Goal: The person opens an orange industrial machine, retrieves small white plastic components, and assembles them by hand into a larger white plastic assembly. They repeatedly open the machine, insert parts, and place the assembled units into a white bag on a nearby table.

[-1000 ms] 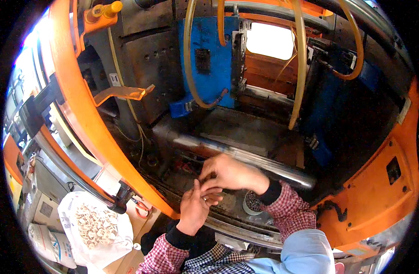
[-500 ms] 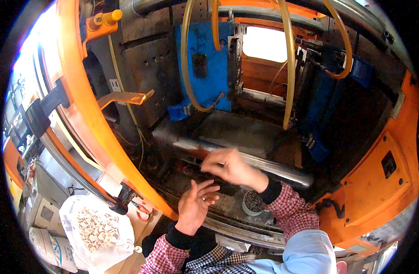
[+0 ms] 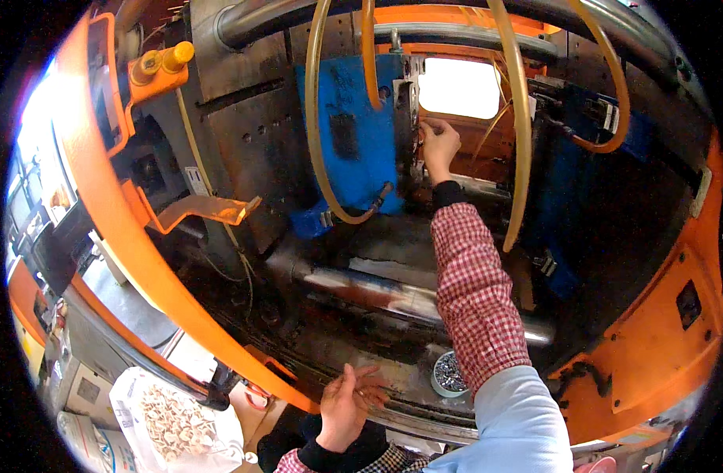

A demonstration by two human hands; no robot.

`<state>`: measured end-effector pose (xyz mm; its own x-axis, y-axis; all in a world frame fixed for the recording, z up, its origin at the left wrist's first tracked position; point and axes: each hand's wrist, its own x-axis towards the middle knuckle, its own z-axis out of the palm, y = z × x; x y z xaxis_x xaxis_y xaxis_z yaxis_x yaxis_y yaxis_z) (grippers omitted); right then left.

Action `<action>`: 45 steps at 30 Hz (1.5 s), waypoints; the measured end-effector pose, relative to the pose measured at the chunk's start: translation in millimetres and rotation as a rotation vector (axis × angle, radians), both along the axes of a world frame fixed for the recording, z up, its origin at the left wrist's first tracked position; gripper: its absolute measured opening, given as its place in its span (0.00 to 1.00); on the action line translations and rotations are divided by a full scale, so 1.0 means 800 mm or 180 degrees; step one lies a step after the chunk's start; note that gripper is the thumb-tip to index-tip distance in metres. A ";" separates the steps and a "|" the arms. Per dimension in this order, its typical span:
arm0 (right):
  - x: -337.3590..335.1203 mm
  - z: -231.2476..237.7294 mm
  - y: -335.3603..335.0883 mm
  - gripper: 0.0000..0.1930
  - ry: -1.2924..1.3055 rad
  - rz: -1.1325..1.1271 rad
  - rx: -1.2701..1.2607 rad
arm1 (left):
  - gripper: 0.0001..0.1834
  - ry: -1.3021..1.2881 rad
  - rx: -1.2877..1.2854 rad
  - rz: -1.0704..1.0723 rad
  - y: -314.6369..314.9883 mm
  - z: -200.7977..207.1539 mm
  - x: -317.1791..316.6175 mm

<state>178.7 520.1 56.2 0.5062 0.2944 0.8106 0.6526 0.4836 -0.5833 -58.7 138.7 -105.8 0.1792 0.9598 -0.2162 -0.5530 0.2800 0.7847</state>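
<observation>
My right hand [image 3: 441,147] is stretched far into an orange machine. Its fingertips pinch together at the inner face of a blue mould block [image 3: 345,134]; whatever they hold is too small to make out. Low in the middle, my left hand [image 3: 345,411] is turned partly palm up with its fingers stretched out and slightly blurred. I cannot make out anything in it. A small round tub [image 3: 434,381] full of small shiny metal pieces stands below my right forearm.
Yellowish hoses [image 3: 517,118] hang in front of the mould area. A polished steel bar [image 3: 377,292] crosses beneath my arm. The orange door frame [image 3: 180,315] slopes along the left. A white bag [image 3: 129,402] of pale small parts sits at lower left, near red-handled scissors [image 3: 256,398].
My right hand has moved up and away from above the left hand to the mould block. The left hand has dropped lower and slightly right. The view has shifted a little.
</observation>
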 end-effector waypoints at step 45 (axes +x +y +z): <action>-0.057 -0.042 -0.225 0.11 -0.1336 0.1608 0.0083 | 0.24 -0.0780 0.0597 -0.0182 0.008 -0.006 0.018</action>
<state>133.4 339.9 22.3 -0.0499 0.3905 0.9192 0.5112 0.8007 -0.3124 -44.7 145.3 -110.8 0.2588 0.9657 0.0201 -0.7196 0.1789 0.6710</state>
